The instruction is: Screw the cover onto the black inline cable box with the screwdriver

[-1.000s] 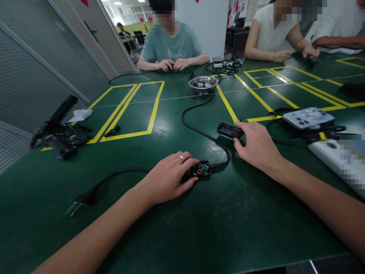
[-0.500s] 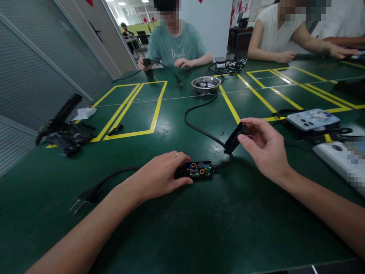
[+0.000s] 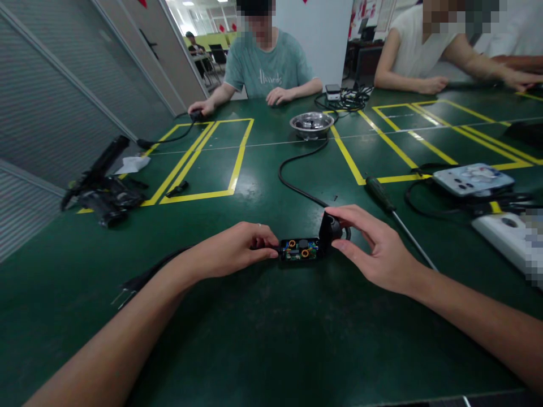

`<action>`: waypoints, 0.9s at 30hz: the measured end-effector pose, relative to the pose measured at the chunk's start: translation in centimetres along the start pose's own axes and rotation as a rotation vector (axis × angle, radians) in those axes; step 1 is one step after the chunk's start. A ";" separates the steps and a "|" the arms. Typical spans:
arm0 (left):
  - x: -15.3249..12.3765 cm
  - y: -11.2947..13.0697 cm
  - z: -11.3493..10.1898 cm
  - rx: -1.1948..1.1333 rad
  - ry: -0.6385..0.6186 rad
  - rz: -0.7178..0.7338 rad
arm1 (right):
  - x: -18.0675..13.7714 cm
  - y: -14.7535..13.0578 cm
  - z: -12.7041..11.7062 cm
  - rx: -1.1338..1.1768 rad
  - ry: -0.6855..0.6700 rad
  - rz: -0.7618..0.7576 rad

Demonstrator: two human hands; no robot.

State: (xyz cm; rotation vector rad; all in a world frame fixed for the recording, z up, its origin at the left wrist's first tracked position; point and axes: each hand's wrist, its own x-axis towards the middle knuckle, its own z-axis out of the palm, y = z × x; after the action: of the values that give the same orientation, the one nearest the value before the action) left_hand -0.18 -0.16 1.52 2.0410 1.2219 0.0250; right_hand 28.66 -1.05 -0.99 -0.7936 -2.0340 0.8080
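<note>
A small circuit board [image 3: 300,249] with copper coils lies exposed in a black half-case on the green table. My left hand [image 3: 237,249] is pinched around the black power cable at the left end of that case. The cable runs back under my wrist to a two-pin plug [image 3: 127,289]. My right hand [image 3: 373,249] grips a black case cover [image 3: 327,230], tilted upright at the right end of the board. Behind my right fingers the other cable [image 3: 292,187] bends away toward the back. A tiny screw [image 3: 336,198] lies beyond my right hand.
To the right are a screwdriver [image 3: 382,195], a phone [image 3: 474,178] and a white power strip [image 3: 504,237]. A metal bowl [image 3: 311,133] stands at the back middle. Black clamp-like gear [image 3: 106,195] sits at the left. A co-worker's hand [image 3: 201,108] holds a black piece across the table.
My right hand has brought the cover left and down, to the board's right end. My left fingers have slid off the case toward the cable. The screwdriver now shows behind my right hand.
</note>
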 end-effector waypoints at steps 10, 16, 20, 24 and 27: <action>0.0 0.0 0.0 -0.018 0.010 0.021 | 0.1 -0.5 0.1 -0.092 -0.085 -0.012; 0.2 -0.3 0.0 -0.043 0.002 0.015 | -0.1 0.4 1.5 -0.229 -0.219 -0.089; 0.3 -0.2 -0.1 -0.044 -0.010 0.008 | -0.1 0.6 2.4 -0.408 -0.282 -0.146; 0.3 -0.2 -0.1 -0.034 -0.009 0.016 | 0.1 0.1 2.6 -0.492 -0.315 -0.181; 0.4 -0.2 -0.1 -0.030 -0.012 0.018 | 0.3 -0.1 2.5 -0.517 -0.328 -0.189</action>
State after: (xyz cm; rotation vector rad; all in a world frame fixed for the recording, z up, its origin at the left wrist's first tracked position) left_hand -0.18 0.26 1.35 2.0235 1.1888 0.0399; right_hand 26.38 -1.55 -1.99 -0.7611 -2.6202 0.3149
